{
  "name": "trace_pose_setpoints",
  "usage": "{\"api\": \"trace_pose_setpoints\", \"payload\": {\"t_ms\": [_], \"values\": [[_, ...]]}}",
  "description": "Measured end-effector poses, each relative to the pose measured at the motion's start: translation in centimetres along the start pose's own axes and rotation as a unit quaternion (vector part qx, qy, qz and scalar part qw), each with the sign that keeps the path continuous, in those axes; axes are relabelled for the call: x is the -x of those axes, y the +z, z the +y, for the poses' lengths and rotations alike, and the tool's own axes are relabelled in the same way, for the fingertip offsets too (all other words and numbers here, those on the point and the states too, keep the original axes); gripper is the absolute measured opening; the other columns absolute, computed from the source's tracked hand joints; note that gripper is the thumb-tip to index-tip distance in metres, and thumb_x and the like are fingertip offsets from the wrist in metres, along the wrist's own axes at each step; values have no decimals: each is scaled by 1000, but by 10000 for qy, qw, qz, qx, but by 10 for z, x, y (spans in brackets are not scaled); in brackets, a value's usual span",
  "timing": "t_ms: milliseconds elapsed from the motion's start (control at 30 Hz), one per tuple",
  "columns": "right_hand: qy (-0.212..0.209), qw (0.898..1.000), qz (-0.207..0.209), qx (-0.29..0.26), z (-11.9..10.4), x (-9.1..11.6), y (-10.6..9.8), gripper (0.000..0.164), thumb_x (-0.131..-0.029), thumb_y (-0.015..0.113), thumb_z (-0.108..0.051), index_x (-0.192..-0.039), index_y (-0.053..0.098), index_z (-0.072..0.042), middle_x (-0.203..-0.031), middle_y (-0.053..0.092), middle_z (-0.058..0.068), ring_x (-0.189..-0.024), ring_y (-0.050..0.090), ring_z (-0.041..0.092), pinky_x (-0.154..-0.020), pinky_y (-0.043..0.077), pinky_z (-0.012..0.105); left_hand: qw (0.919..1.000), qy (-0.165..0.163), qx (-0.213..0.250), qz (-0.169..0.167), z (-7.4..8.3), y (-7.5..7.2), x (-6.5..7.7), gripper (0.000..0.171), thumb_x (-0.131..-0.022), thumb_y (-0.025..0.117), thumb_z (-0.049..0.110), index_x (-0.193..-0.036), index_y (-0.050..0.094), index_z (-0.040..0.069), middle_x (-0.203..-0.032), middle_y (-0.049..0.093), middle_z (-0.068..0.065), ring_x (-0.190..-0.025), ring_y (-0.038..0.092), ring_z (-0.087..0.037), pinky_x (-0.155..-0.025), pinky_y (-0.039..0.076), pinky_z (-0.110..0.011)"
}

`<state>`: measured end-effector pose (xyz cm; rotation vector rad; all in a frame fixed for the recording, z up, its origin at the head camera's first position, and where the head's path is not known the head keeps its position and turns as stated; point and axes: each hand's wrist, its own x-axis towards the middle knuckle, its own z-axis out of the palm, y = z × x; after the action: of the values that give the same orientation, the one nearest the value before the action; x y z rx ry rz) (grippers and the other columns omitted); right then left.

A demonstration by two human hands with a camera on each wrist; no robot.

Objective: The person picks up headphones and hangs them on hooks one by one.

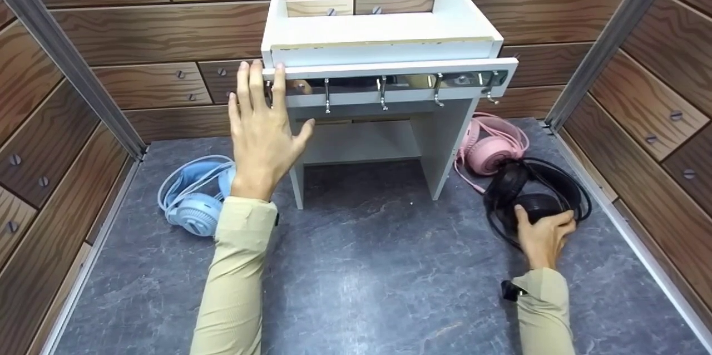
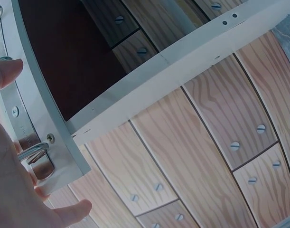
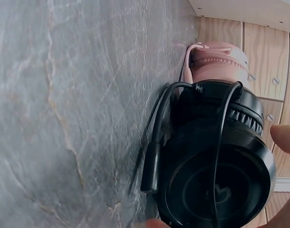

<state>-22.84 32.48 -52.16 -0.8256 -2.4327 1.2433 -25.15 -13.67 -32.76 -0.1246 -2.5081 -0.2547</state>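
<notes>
My left hand (image 1: 261, 132) rests its spread, straight fingers on the left end of the white board (image 1: 356, 100) that carries a metal hook rail (image 1: 356, 83) with several hooks. This board spans the front of a small white shelf unit (image 1: 361, 26). In the left wrist view, fingers lie around a rail hook (image 2: 33, 152). At the right, my right hand (image 1: 542, 238) grips an ear cup of the black headset (image 1: 537, 205), thumb on one side and fingers on the other. The right wrist view shows the ear cup (image 3: 220, 185), with a mic boom (image 3: 152, 166) beside it.
Pink headphones (image 1: 492, 154) lie just behind the black headset, near the unit's right leg. Blue headphones (image 1: 194, 213) lie on the grey marbled floor (image 1: 356, 266) to the left. Wood-patterned walls (image 1: 167, 38) enclose the back and sides, with metal rails (image 1: 639, 243) along the edges.
</notes>
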Motion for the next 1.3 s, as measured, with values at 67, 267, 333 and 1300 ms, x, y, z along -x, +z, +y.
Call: {"api": "trace_pose_setpoints", "payload": {"t_ms": [67, 267, 333, 1300], "values": [[47, 10000, -18, -13, 0, -1, -1, 105, -97, 60, -41, -153, -12, 11, -157, -3, 39, -134, 21, 69, -116, 20, 65, 10000, -6, -4, 12, 0, 0, 0, 94, -89, 67, 52, -161, 23, 12, -163, 14, -22, -153, 7, -38, -119, 17, -59], [181, 9998, -107, -14, 5, -2, -2, 106, -97, 58, -44, -154, -13, 10, -157, -4, 39, -130, 26, 70, -113, 22, 67, 10000, -5, -4, -14, 1, 0, 0, 93, -89, 66, 53, -161, 22, 12, -164, 14, -22, -153, 7, -38, -120, 17, -59], [234, 9996, -131, -10, 7, -2, -2, 107, -97, 58, -45, -153, -14, 10, -157, -5, 39, -130, 26, 71, -113, 22, 67, 10000, 2, -3, -47, 1, 0, -1, 93, -90, 66, 53, -161, 22, 12, -164, 13, -22, -153, 6, -37, -120, 16, -59], [1272, 9871, -150, -961, 5, -15, -7, 110, -95, 52, -60, -156, -13, 4, -162, -4, 34, -148, 10, 51, -122, 12, 51, 10000, -23, 80, -44, -1, -1, 0, 95, -89, 67, 52, -161, 21, 12, -164, 12, -22, -153, 4, -37, -120, 15, -58]]}}
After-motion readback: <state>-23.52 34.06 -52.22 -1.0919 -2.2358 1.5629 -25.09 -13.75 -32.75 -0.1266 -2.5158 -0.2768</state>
